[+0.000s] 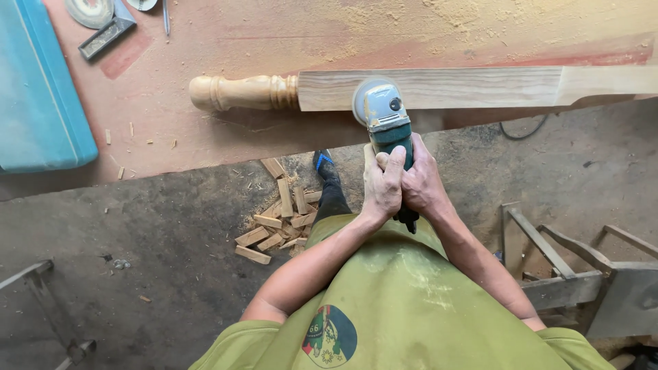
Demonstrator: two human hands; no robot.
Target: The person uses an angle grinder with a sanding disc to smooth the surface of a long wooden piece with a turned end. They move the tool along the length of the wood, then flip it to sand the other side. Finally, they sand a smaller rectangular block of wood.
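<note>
Both the left hand [381, 185] and the right hand [419, 183] were closed around the green-bodied angle grinder [384, 113], its disc on the long pale wooden post with a turned end [439, 88], lying on the dusty reddish tabletop [226, 41]; sanding looked under way, calling next for steady travel along the flat face

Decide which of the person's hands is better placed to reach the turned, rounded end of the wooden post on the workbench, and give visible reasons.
Probably the left hand. Both hands grip the green angle grinder, but the long pale wooden post's turned end lies to the left, on that hand's side; the right hand would have to cross over.
</note>
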